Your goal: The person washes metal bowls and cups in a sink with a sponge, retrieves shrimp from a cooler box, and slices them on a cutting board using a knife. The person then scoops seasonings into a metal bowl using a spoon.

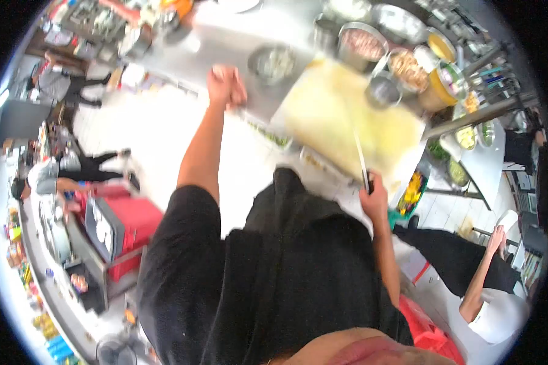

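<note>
My right hand (374, 193) is wrapped round the dark handle of a knife (358, 149). The blade points away from me over a large yellowed cutting board (323, 100). My left hand (226, 86) is curled into a fist above the steel counter's edge, left of the board. Whatever it may hold is hidden. Nearest to it, on the counter, is a metal bowl (273, 63) with pale pieces in it. A small metal pot (384, 89) stands at the board's far right side.
Behind the board stand a pot of pinkish pieces (363, 44), a bowl of orange-brown food (408, 69) and a yellow tub (443, 88). A green crate (403, 210) is low on the right. Co-workers stand at left and right; a red box (125, 225) is at left.
</note>
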Tool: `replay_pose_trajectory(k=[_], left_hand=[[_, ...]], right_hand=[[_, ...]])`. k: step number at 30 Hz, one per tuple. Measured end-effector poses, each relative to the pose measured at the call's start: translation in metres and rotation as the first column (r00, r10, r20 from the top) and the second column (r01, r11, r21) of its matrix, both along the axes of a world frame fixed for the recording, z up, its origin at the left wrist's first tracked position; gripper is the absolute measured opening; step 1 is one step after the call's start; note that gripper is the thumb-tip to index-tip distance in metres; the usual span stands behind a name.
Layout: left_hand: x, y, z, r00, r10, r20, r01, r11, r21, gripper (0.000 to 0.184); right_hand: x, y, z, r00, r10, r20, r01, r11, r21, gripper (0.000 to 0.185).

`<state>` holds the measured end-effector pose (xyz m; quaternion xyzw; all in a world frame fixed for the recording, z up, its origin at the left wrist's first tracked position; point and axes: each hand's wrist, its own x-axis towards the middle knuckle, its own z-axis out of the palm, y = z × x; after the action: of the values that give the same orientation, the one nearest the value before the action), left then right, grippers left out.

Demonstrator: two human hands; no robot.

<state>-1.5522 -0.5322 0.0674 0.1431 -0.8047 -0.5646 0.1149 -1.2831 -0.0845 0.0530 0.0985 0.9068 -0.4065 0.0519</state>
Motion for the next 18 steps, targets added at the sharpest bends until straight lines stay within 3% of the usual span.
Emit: replay_pose_trajectory(k=[1,2,3,4,6,8,11,14,17,18], left_hand=[[-0.042,-0.026,-0.06,0.996,0.059,-0.061,-0.069,0.983,-0.171,0.073],[-0.048,-0.025,-0.064,1.0,0.011,0.025,-0.002,0.949,-0.315,0.079],[-0.049,-0.02,-0.066,0.999,0.028,0.034,-0.015,0.94,-0.342,0.078],[-0.039,-0.006,-0.051,0.998,0.055,0.008,-0.046,0.895,-0.444,0.074],[-0.043,-0.002,-0.051,0.976,-0.02,-0.217,-0.104,0.834,-0.543,0.052],[-0.046,0.006,-0.039,0.941,-0.144,-0.307,-0.063,0.814,-0.577,0.045],[-0.046,0.024,-0.004,0.907,-0.371,-0.197,0.118,0.674,-0.729,0.042],[-0.065,0.041,-0.007,0.867,-0.486,-0.109,0.353,0.755,-0.553,0.04],[-0.099,0.058,-0.029,0.791,-0.568,-0.227,0.325,0.705,-0.631,0.036],[-0.11,0.065,-0.037,0.788,-0.593,-0.166,0.353,0.656,-0.668,0.036]], right_hand=[[-0.005,0.002,-0.009,0.998,-0.007,-0.065,0.007,1.0,0.005,0.043],[-0.009,-0.001,-0.012,0.976,0.013,-0.218,-0.007,1.0,0.029,0.045],[-0.013,-0.005,-0.014,0.978,-0.027,-0.206,0.039,0.998,0.053,0.046],[-0.018,-0.01,-0.02,0.96,-0.042,-0.277,0.084,0.986,0.141,0.046],[-0.03,-0.021,-0.021,0.954,-0.089,-0.286,0.126,0.985,0.115,0.045],[-0.043,-0.03,-0.031,0.952,-0.103,-0.287,0.144,0.981,0.127,0.045],[-0.056,-0.047,-0.036,0.956,-0.124,-0.267,0.168,0.975,0.147,0.044],[-0.062,-0.065,-0.04,0.953,-0.109,-0.284,0.162,0.972,0.168,0.043],[-0.068,-0.076,-0.036,0.954,-0.135,-0.269,0.18,0.972,0.149,0.045],[-0.068,-0.08,-0.034,0.958,-0.143,-0.249,0.181,0.974,0.135,0.046]])
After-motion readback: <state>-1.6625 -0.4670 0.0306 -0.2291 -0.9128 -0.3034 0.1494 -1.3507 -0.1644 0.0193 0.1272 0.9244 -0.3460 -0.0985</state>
